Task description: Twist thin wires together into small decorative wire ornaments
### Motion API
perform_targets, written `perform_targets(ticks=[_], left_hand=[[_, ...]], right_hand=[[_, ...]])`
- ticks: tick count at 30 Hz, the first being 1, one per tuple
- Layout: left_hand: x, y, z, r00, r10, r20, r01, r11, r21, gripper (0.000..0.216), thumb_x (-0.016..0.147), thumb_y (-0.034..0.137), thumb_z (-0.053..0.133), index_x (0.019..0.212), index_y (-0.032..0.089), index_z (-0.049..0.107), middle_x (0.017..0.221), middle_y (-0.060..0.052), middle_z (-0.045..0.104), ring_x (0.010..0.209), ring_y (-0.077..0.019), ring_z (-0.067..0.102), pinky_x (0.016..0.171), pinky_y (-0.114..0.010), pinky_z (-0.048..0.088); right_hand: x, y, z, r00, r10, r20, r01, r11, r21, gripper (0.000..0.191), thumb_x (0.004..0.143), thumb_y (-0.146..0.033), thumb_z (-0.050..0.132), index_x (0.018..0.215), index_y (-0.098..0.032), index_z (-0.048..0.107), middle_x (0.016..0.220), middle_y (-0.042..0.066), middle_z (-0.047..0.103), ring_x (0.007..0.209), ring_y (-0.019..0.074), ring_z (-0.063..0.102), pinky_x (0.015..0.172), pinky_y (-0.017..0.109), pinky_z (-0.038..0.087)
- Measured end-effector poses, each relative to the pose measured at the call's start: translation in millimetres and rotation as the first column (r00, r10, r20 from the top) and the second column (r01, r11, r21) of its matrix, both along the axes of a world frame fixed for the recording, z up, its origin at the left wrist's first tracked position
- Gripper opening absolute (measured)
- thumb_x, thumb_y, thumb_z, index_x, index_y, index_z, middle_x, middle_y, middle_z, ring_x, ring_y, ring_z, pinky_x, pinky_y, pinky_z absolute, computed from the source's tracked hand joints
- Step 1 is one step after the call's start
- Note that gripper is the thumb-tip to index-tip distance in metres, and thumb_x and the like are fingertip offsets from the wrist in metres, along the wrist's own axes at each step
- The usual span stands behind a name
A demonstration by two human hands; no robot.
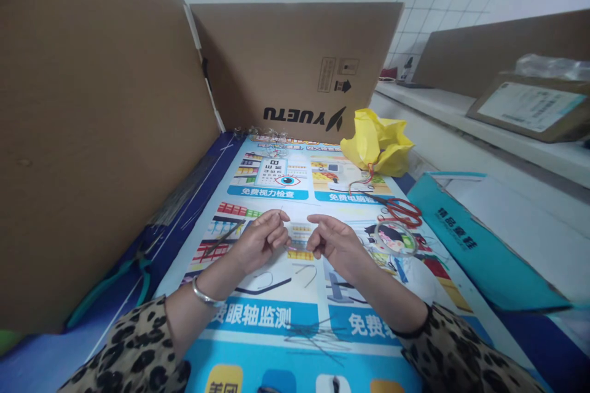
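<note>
My left hand is closed in a pinch, and a thin piece of wire seems to stick up at its fingertips. Facing it across a small gap, my right hand has its fingers curled and thumb against them; whatever they hold is too fine to see. Both hands are just above a printed poster. Toward me lies a loose pile of thin dark wires. A few bent wires rest between my wrists. Beside my left hand are slim dark tweezers.
Right of my hands lie a clear tape roll and orange-handled scissors. Behind them sits a yellow crumpled piece. A teal box borders the right, teal-handled pliers the left. Cardboard panels stand behind and left.
</note>
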State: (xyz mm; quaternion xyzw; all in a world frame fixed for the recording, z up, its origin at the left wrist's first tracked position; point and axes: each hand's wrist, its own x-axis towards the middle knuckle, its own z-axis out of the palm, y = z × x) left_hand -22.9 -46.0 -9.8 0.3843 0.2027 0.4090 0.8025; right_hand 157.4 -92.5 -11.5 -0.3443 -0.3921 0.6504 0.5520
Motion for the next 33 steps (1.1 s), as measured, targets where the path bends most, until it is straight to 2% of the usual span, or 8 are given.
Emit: perform_targets(ticks=[7, 20, 24, 33], left_hand=[[0.7, -0.4, -0.4, 1.0, -0.016, -0.01, 0.016, 1.0, -0.018, 0.021, 0.077, 0.036, 0.063, 0.082, 0.016, 0.059, 0.045, 0.009, 0.025, 0.044, -0.0064, 0.033, 0.06, -0.024, 0.04], [1.1, -0.6, -4.4, 0.999, -0.045, -0.017, 0.045, 0.999, -0.01, 0.021, 0.077, 0.037, 0.062, 0.084, 0.017, 0.06, 0.046, 0.009, 0.024, 0.044, -0.0064, 0.031, 0.057, -0.022, 0.037], [0.1, 0.7, -6.0, 0.998, -0.058, -0.019, 0.059, 0.998, 0.013, 0.018, 0.081, 0.034, 0.058, 0.085, 0.016, 0.059, 0.046, 0.008, 0.025, 0.045, -0.0062, 0.031, 0.057, -0.022, 0.036], [-1.0, 4.9, -11.9, 0.997, -0.073, -0.005, 0.073, 0.997, 0.032, 0.018, 0.086, 0.032, 0.052, 0.088, 0.015, 0.058, 0.046, 0.008, 0.023, 0.045, -0.0062, 0.033, 0.056, -0.022, 0.034]], right_hand=[[-1.4, -1.0, 1.7, 1.0, -0.021, 0.015, 0.021, 1.0, -0.006, 0.02, 0.076, -0.038, 0.064, 0.087, -0.022, 0.059, 0.057, -0.001, 0.061, 0.052, 0.0121, 0.056, 0.045, 0.021, 0.038], [-0.5, -1.7, 0.3, 1.0, -0.007, 0.004, 0.007, 0.999, -0.038, 0.024, 0.077, -0.037, 0.063, 0.093, -0.023, 0.053, 0.055, -0.003, 0.059, 0.051, 0.0134, 0.059, 0.042, 0.02, 0.037], [-1.3, -1.4, 2.1, 1.0, -0.006, -0.005, 0.005, 1.0, -0.022, 0.02, 0.078, -0.036, 0.062, 0.089, -0.023, 0.05, 0.054, -0.003, 0.058, 0.05, 0.0128, 0.058, 0.042, 0.019, 0.037], [-2.1, 0.6, 2.7, 0.999, -0.049, 0.021, 0.05, 0.998, -0.044, 0.025, 0.075, -0.038, 0.065, 0.081, -0.022, 0.046, 0.056, -0.004, 0.059, 0.05, 0.012, 0.058, 0.04, 0.018, 0.037]])
